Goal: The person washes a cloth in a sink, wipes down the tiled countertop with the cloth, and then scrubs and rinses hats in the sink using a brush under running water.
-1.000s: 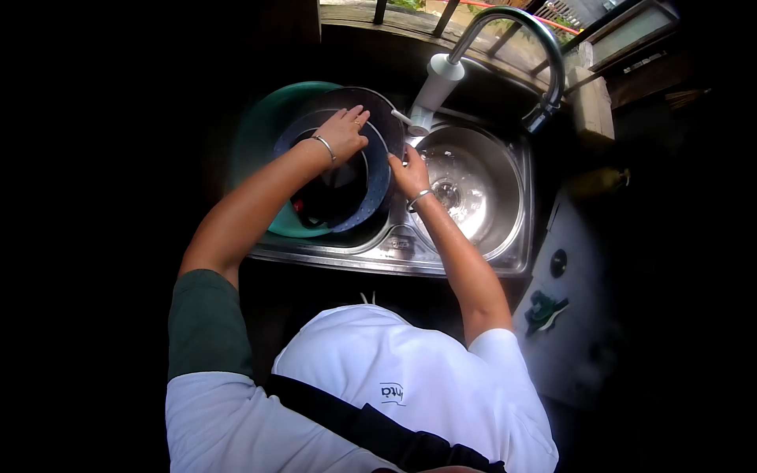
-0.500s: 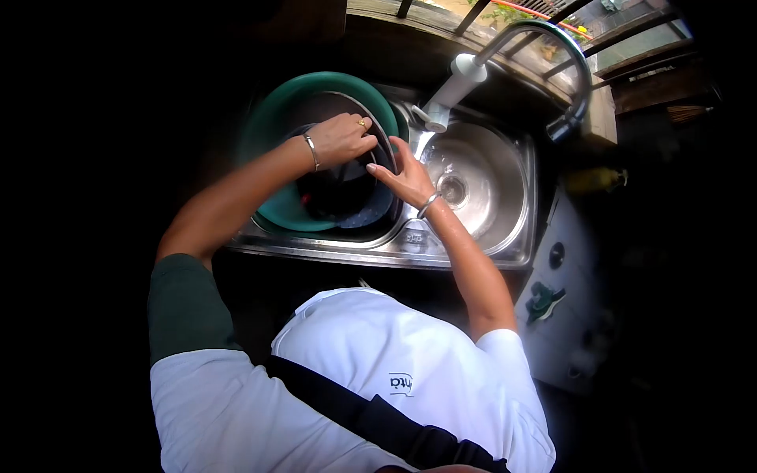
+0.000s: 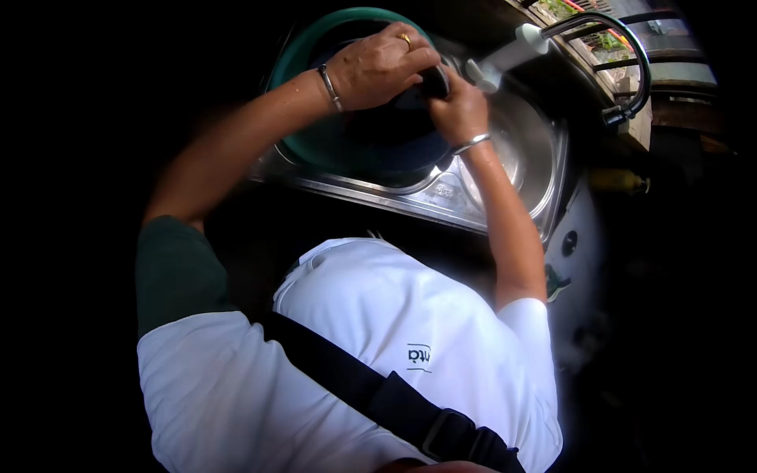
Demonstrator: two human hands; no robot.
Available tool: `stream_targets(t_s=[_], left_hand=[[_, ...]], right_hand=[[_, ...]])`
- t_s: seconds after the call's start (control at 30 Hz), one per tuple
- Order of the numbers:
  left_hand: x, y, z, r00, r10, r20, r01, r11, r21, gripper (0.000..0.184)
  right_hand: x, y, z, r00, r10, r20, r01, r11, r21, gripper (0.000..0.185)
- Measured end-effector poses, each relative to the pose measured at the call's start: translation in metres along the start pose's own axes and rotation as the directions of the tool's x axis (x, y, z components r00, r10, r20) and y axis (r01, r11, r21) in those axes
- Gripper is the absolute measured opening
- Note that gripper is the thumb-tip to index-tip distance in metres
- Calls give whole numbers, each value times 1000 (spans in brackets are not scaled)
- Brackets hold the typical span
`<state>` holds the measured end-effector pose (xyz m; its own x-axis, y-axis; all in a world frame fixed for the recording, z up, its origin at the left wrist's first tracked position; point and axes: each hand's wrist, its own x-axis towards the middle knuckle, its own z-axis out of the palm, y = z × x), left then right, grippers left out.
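My left hand, with a ring and a bracelet, is curled closed over the upper end of a dark, rounded-edged thing. From its right side my right hand grips the same thing, the fingers wrapped behind it. What exactly it is I cannot make out, as the hands hide most of it. Both hands are above a large green basin, which stands in the left bowl of a steel double sink. Inside the basin it is dark, and its contents are hard to tell.
The steel sink has its right bowl beside the basin. A white-bodied tap with a curved spout rises behind. Barred window is at upper right. A yellow bottle and pale surface lie right.
The view has shifted, so the sink appears higher and further right. My hands have come up closer to the camera, and my right hand's spread fingers have closed around the dark thing.
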<state>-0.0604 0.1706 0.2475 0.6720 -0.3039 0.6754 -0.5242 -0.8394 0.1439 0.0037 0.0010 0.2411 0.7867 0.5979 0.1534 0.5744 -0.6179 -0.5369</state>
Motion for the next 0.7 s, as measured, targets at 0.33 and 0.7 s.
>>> stream_targets(t_s=[0.33,0.7], left_hand=[[-68,-22,-70,511,-859,-30,334,231,-914,30],[-103,-42,40,355,-837,416,531,-186,-827,59]], right_hand=[[21,-30,-125,946,-318,-68,323,889,326,26],[37,-61,-199,967,-206,-147,244,913,326,21]])
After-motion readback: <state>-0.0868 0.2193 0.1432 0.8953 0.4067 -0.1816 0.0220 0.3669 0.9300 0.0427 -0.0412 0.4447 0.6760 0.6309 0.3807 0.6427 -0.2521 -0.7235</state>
